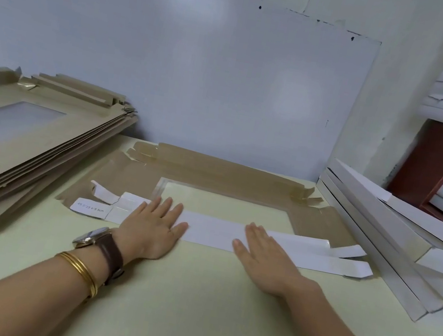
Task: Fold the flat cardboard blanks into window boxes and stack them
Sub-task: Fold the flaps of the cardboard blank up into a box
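One brown cardboard blank (212, 176) lies flat on the pale desk (189, 310), centre, its far edge near the wall panel (203, 61). The clear window (223, 203) in its middle shows the desk through it. The near long flap (211, 232) is folded over so its white side faces up, and it lies along the blank's near edge. Left hand (153, 227) lies flat on the left part of that flap, fingers (167, 205) straight and a bit spread, palm down, gripping nothing. Right hand (268, 250) does likewise on the flap right of centre: fingers straight and together, pressing down, holding nothing. The hands are apart, with bare flap between them. A small printed label (90, 207) sits at the flap's left end, text too small to read. Left wrist has a brown-strap watch (100, 241) and gold bangles (81, 270). A pile of flat brown blanks (27, 139) sits on the left of the desk, fanned and tilted. White folded boxes (381, 225) are stacked at the right edge, tilted.
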Available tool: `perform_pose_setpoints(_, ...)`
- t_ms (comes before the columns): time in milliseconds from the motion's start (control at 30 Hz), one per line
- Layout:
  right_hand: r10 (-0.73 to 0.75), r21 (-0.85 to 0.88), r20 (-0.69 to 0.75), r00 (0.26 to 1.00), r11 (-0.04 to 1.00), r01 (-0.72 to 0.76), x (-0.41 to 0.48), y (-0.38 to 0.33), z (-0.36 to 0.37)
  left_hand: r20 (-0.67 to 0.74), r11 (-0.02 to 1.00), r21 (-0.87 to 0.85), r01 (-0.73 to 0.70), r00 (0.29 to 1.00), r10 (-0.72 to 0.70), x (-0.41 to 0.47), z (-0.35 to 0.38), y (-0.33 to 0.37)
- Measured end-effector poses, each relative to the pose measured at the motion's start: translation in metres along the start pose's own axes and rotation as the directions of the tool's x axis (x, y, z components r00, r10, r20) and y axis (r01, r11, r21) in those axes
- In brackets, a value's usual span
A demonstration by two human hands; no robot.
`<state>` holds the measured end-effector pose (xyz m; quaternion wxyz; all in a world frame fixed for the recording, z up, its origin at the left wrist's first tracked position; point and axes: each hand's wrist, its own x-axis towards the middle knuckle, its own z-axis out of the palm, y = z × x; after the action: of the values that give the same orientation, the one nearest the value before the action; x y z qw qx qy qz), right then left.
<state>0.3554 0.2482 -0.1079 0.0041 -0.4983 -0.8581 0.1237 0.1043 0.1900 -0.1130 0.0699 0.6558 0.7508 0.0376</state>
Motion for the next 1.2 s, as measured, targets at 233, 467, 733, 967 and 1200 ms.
perform_pose_setpoints(233, 0.189, 0.024, -0.057, 0.980, 0.982, -0.188, -0.025, 0.079, -0.016, -0.016, 0.997, -0.004, 0.079, 0.997, -0.079, -0.011, -0.006, -0.032)
perform_pose_setpoints(467, 0.236, 0.081, -0.104, 0.966, 0.970, -0.228, -0.027, 0.089, -0.017, -0.029, 0.995, -0.009, 0.102, 0.994, -0.102, -0.017, -0.009, -0.048)
perform_pose_setpoints(733, 0.262, 0.150, -0.296, 0.918, 0.962, -0.227, -0.027, 0.084, -0.015, -0.170, 0.991, -0.070, 0.118, 0.977, -0.129, -0.020, -0.007, -0.045)
perform_pose_setpoints(967, 0.296, 0.102, -0.352, 0.888, 0.955, -0.278, -0.024, 0.087, -0.023, -0.239, 0.988, -0.105, 0.117, 0.961, -0.139, -0.017, -0.014, -0.045)
perform_pose_setpoints(1200, 0.366, 0.194, -0.349, 0.863, 0.929, -0.315, -0.022, 0.088, -0.026, -0.283, 0.973, -0.197, 0.117, 0.944, -0.171, -0.017, -0.020, -0.044)
